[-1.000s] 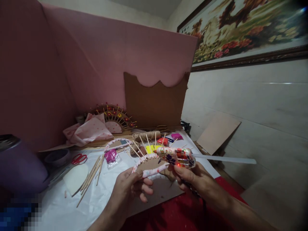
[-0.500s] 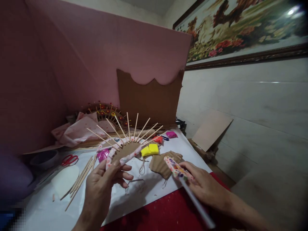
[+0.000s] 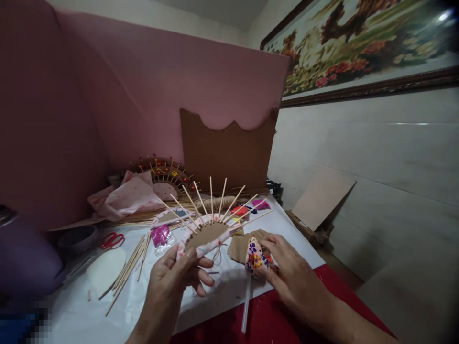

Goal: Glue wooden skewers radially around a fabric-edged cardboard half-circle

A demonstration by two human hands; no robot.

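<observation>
Left hand [image 3: 172, 277] pinches the skewer fan [image 3: 208, 229] upright; right hand [image 3: 287, 272], just right of the fan, grips the glue gun [image 3: 255, 255], its stick toward the person.

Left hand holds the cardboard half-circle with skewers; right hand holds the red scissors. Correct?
No. The head view shows the right hand holding the floral glue gun; the red scissors lie apart, far left. The left hand does hold the cardboard half-circle.
</observation>
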